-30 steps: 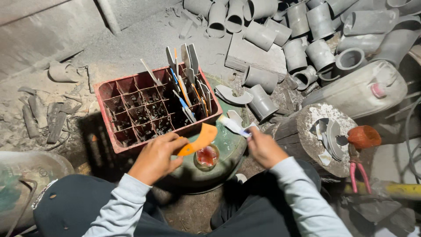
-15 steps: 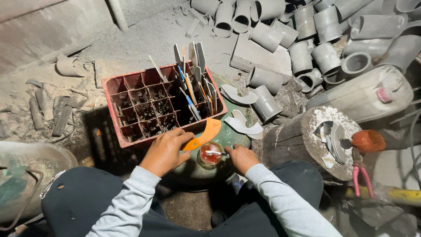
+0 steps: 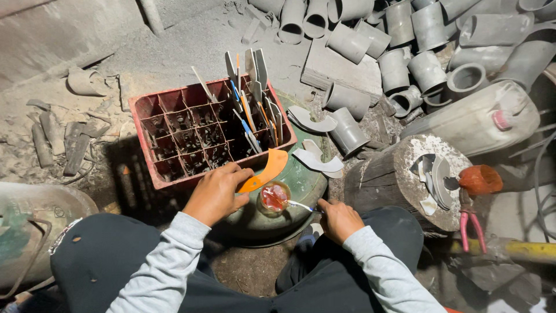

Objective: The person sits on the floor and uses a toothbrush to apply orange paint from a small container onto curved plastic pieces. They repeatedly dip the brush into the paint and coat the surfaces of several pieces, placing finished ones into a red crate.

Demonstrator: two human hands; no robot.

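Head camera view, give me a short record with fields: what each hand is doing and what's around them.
left hand: left hand holds a curved orange piece
right hand: right hand holds a thin white stick, its tip in a small round jar of red stuff
work surface: jar stands on a green domed metal surface
behind: red plastic crate with upright strips in its right compartments
right side: wooden stump bearing curved scraps; pink-handled pliers
background: heap of grey pipe fittings
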